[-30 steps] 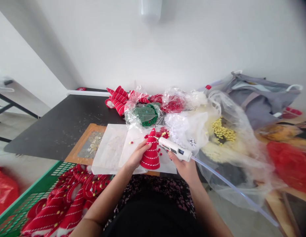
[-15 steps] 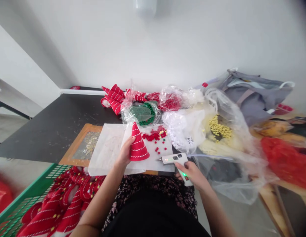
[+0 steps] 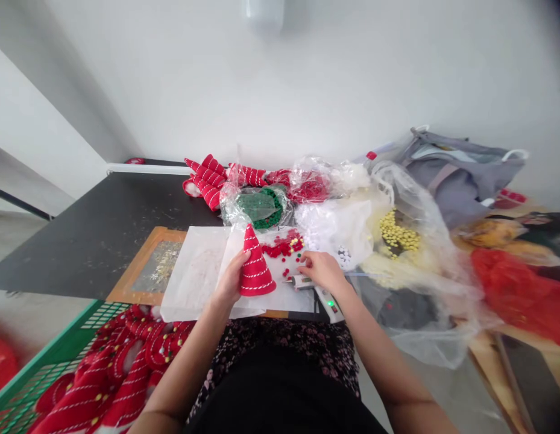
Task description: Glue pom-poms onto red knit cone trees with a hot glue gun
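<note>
Nearest, a green basket point(image 3: 65, 335) holds striped fabric pieces point(image 3: 121, 374). The left hand point(image 3: 232, 280) grasps a red cone point(image 3: 257, 269), tip up, over white paper point(image 3: 191, 271). The right hand point(image 3: 324, 271), fingers curled (whether they pinch anything, I cannot tell), partly hides the glue gun point(image 3: 326, 299), near scattered red pom-poms point(image 3: 280, 247). Beyond lies a clear bag point(image 3: 257, 208) of green beads or pom-poms, before the pale wall point(image 3: 329, 84).

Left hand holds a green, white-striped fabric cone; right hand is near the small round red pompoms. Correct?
Colour's wrong: the head view shows the left hand holding a red, white-striped fabric cone. The right hand is near the small round red pompoms, as stated.
</note>
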A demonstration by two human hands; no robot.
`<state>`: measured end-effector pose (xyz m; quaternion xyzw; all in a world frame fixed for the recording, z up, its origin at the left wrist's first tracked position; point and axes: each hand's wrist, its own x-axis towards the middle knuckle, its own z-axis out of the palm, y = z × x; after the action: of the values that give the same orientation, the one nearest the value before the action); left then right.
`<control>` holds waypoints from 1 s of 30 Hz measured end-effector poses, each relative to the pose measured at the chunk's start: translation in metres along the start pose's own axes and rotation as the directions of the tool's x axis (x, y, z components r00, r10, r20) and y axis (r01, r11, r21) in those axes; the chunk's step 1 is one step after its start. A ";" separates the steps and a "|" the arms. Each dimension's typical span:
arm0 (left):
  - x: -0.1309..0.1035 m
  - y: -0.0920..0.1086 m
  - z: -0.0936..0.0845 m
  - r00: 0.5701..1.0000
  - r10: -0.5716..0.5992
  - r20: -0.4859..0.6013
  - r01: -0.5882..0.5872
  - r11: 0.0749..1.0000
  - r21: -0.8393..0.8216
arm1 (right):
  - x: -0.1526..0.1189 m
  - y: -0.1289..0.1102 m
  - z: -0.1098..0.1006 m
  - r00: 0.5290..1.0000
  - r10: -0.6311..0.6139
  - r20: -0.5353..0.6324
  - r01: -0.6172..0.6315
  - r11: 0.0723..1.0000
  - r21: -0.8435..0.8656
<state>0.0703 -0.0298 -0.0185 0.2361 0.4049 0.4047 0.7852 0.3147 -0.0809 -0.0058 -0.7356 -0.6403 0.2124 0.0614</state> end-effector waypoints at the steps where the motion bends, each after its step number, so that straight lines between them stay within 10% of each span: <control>1: -0.001 0.000 0.001 1.000 0.005 0.002 -0.005 1.000 0.000 | 0.009 -0.001 -0.001 0.999 -0.018 0.044 0.017 1.000 0.012; 19: 0.003 -0.006 0.009 1.000 0.015 0.027 -0.015 0.999 0.032 | 0.018 -0.019 -0.006 0.976 -0.209 -0.067 0.219 0.950 0.222; 24: 0.004 -0.012 0.014 0.998 0.052 0.042 -0.056 0.992 0.113 | -0.011 -0.055 -0.027 0.852 -0.397 -0.340 0.516 0.747 0.419; 30: 0.004 -0.016 0.018 0.979 0.192 0.072 -0.204 0.946 0.252 | -0.015 -0.083 -0.021 0.759 -0.577 -0.300 0.624 0.777 0.084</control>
<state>0.0938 -0.0367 -0.0215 0.3851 0.4098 0.4198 0.7124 0.2460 -0.0778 0.0468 -0.5029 -0.8075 0.1403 0.2745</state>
